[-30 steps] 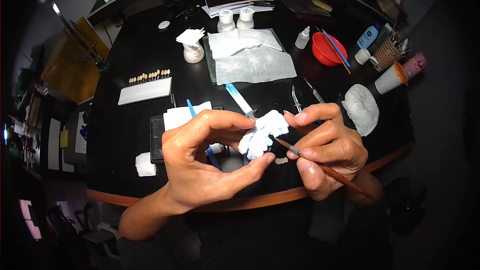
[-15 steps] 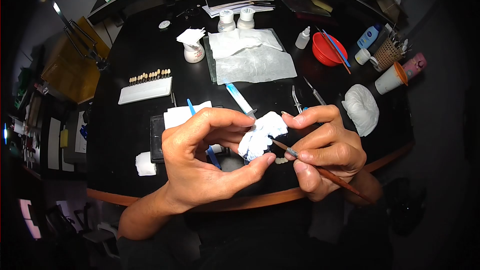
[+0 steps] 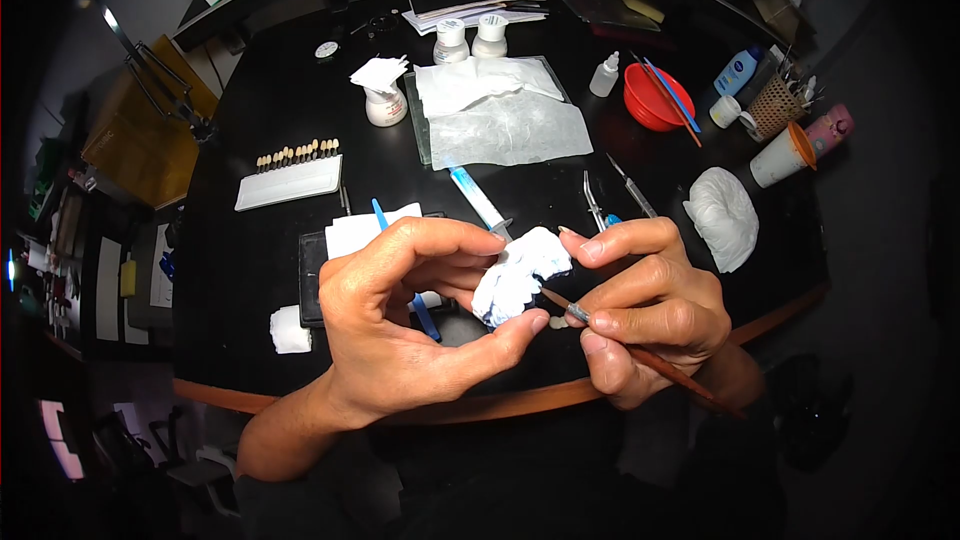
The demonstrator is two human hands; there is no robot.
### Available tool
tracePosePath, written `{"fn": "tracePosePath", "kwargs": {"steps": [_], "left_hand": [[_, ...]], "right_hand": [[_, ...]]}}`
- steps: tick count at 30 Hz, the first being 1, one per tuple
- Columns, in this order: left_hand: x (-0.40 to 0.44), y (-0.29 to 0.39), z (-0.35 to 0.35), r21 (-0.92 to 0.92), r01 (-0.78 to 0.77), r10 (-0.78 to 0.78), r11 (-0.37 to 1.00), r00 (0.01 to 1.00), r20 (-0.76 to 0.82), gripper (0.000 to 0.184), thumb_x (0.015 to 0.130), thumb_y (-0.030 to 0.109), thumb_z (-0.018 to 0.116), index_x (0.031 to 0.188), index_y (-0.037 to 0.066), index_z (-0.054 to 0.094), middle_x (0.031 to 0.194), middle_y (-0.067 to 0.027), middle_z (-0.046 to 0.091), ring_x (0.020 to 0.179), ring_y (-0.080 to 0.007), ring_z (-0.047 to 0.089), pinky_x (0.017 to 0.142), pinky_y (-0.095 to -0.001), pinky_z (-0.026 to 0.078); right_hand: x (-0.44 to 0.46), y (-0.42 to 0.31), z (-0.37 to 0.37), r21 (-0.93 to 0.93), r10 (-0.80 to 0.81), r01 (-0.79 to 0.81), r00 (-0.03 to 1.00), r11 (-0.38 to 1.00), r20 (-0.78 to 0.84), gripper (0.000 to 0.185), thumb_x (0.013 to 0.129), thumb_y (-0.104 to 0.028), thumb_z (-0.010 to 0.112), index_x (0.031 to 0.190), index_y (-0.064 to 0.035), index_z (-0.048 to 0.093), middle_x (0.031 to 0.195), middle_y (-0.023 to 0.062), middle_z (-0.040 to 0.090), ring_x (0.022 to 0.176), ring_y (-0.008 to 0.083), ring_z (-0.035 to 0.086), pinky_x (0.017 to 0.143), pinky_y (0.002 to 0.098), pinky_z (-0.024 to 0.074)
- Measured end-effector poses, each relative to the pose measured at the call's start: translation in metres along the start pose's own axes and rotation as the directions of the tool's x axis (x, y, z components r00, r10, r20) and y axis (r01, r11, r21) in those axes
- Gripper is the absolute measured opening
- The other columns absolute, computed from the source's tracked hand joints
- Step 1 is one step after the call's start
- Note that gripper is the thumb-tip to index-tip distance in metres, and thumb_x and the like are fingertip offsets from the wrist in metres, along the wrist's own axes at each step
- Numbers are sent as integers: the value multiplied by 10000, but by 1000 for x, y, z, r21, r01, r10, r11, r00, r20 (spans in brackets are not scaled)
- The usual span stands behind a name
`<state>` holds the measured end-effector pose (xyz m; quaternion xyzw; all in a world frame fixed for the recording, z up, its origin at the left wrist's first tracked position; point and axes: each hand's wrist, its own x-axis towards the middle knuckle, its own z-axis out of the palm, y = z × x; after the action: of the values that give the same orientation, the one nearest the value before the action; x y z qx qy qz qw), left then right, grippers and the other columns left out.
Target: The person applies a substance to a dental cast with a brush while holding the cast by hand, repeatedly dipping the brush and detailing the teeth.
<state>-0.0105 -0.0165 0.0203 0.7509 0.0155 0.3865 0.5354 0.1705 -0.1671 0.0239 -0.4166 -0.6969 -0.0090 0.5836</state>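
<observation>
Leftmost on your bench (image 3: 380, 168) lies one shade guide (image 3: 288, 183), its row of tooth-coloured tabs too small to count surely. Nearer you are one folded white pad (image 3: 291, 330) and one black case (image 3: 312, 290), partly covered by white paper (image 3: 365, 230). Farther back stands one jar (image 3: 387, 110) topped with white tissue (image 3: 378, 72).

Your left hand (image 3: 390, 340) has one white cast (image 3: 520, 275) pinched between thumb and fingers, held up above the bench at the middle of your view; one blue stick (image 3: 425, 316) shows behind that hand. Beyond it stand two lidded jars (image 3: 451, 41), and one syringe (image 3: 478, 202) lies behind the cast. Just right of the cast, small tooth-coloured pieces (image 3: 558, 321) are partly hidden, so you cannot count them.

Your right hand's (image 3: 655, 315) grip is closed round one brush (image 3: 680, 377), its tip at the cast's right edge; contact is unclear. Past it come one dropper bottle (image 3: 605, 78), one red bowl (image 3: 640, 112) with two slim tools (image 3: 672, 95) across it, one white wad (image 3: 724, 215) and one orange-rimmed cup (image 3: 780, 160).
</observation>
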Motion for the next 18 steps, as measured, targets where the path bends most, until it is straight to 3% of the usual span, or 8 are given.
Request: {"fn": "tracePosePath", "kwargs": {"steps": [18], "left_hand": [[-1,-2,1,33,-21,22,999,1000,-10,542,685,-1,960,1136,-84,671,1021,-172,737,899,-181,776,778,-268,651]], "right_hand": [[-1,-6,1,-76,-23,24,999,997,24,147,836,23,757,973,-14,721,882,116,717,1088,360,700,923,510,657]]}}
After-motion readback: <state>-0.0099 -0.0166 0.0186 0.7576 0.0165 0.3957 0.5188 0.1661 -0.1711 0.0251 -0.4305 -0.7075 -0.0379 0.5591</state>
